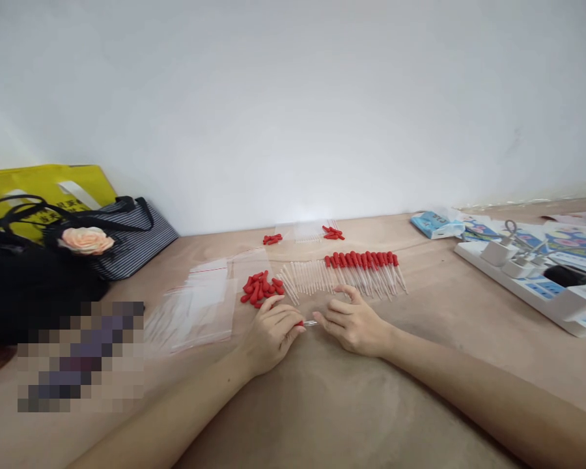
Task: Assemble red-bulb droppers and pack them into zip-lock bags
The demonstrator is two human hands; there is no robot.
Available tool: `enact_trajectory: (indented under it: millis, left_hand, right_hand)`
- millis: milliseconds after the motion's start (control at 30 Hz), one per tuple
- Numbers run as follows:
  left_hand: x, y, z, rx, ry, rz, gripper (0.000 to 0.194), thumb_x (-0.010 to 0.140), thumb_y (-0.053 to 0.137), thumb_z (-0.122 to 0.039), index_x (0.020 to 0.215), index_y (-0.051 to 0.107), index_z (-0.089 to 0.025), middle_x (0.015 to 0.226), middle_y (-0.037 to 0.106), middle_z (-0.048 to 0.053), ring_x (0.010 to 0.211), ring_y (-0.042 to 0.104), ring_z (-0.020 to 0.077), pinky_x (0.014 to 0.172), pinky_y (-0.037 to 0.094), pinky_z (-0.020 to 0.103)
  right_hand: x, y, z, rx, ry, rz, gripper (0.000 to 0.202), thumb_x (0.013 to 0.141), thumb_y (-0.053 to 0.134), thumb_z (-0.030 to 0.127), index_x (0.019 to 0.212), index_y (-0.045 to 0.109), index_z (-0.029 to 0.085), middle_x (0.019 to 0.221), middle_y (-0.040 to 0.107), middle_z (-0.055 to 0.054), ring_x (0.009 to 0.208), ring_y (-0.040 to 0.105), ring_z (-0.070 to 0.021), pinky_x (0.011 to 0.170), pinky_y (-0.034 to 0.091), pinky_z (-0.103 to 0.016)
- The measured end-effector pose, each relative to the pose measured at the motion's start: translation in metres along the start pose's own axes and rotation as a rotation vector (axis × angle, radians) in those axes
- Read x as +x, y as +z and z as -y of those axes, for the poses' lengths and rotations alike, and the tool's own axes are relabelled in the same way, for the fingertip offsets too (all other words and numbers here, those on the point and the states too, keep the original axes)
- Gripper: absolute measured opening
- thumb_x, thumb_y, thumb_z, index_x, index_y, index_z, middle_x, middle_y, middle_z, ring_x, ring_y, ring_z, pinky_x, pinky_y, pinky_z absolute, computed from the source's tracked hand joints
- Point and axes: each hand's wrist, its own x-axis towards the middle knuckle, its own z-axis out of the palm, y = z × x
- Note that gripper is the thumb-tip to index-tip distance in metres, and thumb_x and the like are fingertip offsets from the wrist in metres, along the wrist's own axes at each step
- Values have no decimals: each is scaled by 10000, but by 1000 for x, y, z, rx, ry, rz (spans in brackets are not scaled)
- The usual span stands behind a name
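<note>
Low over the table, my left hand (277,332) pinches a red rubber bulb (300,323). A clear glass dropper tube (311,323) spans the gap from this bulb to my right hand (354,324), whose thumb and fingers close on its other end. Just beyond my left hand lies a heap of loose red bulbs (260,288). A row of bare glass tubes (312,277) runs behind both hands. To its right, assembled droppers (364,270) lie side by side, their red bulbs pointing to the wall.
Clear zip bags (195,303) are spread on the left. Small red bulb piles (272,240) lie near the wall. A striped bag (131,238) and a yellow bag (85,185) stand at the left. At right are a tissue pack (434,225) and a white power strip (505,270) with plugs.
</note>
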Motion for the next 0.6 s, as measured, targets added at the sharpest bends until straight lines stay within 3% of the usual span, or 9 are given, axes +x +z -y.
enact_trajectory:
  millis: [400, 600]
  left_hand:
    - [6, 2, -7, 42, 20, -14, 164, 844, 437, -192, 755, 574, -175, 729, 668, 11, 715, 610, 132, 901, 359, 376]
    - [5, 1, 0, 8, -60, 4, 129, 817, 526, -293, 826, 610, -195, 780, 686, 5, 801, 612, 168, 903, 336, 409]
  right_hand:
    - [1, 8, 5, 38, 78, 23, 232, 848, 360, 105, 800, 583, 147, 569, 546, 7, 649, 425, -129, 852, 252, -381]
    - [3, 7, 4, 37, 187, 104, 184, 866, 420, 194, 810, 594, 176, 650, 613, 3, 717, 471, -141, 882, 248, -410]
